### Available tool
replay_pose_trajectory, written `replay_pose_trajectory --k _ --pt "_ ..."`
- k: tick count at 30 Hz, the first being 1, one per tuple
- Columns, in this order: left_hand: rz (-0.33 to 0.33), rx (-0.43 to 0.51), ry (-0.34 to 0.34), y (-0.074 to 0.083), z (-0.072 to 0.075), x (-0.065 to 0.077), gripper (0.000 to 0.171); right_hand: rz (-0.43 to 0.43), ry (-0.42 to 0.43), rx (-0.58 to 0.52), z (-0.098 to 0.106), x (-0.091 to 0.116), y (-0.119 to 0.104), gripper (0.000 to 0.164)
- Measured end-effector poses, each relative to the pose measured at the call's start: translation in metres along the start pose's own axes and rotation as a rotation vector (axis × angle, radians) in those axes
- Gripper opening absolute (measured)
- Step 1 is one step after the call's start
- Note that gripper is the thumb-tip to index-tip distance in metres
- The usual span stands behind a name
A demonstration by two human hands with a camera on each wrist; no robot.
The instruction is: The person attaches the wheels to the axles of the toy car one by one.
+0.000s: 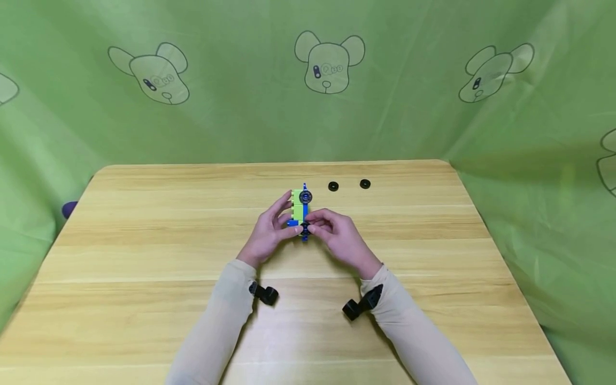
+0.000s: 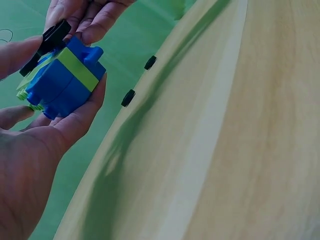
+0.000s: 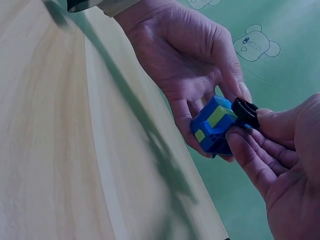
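Observation:
My left hand (image 1: 266, 233) holds a toy car of lime-green and blue building blocks (image 1: 298, 212) above the table, tipped on its side. A black wheel (image 1: 305, 197) sits on the car's far end. At the near end is another black tyre (image 3: 245, 112), slightly tilted against the blocks in the right wrist view. My right hand (image 1: 340, 235) pinches this tyre, thumb on its outer edge and fingers curled by the blue blocks (image 2: 65, 90). The left thumb touches the tyre's opposite edge. The car's underside is partly hidden by fingers.
Two loose black tyres, a left one (image 1: 333, 186) and a right one (image 1: 365, 184), lie near the far edge of the wooden table (image 1: 144, 224). A green curtain (image 1: 240, 123) with mouse-like drawings hangs behind and beside it. A small camera is strapped to each wrist.

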State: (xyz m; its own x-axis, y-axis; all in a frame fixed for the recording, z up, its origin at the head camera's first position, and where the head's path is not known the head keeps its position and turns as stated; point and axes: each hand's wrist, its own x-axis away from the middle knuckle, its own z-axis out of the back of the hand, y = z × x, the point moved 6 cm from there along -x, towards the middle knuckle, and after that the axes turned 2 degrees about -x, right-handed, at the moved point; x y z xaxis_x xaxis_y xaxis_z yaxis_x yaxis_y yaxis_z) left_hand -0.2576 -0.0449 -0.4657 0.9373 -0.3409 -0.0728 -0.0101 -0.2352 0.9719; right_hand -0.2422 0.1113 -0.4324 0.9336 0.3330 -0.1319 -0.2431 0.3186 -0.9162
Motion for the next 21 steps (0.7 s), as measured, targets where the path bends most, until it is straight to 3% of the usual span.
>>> replay_pose_trajectory --k 11,21 --pt "-0.020 -0.051 0.017 0.0026 -0.0003 0.0002 0.087 0.004 -0.013 0.008 -0.0003 -0.0016 -0.0017 0.019" --pt "-0.040 -0.077 0.020 0.0041 0.0023 -0.0019 0.070 -0.025 -0.009 -0.019 0.0008 -0.0021 0.0018 0.018"
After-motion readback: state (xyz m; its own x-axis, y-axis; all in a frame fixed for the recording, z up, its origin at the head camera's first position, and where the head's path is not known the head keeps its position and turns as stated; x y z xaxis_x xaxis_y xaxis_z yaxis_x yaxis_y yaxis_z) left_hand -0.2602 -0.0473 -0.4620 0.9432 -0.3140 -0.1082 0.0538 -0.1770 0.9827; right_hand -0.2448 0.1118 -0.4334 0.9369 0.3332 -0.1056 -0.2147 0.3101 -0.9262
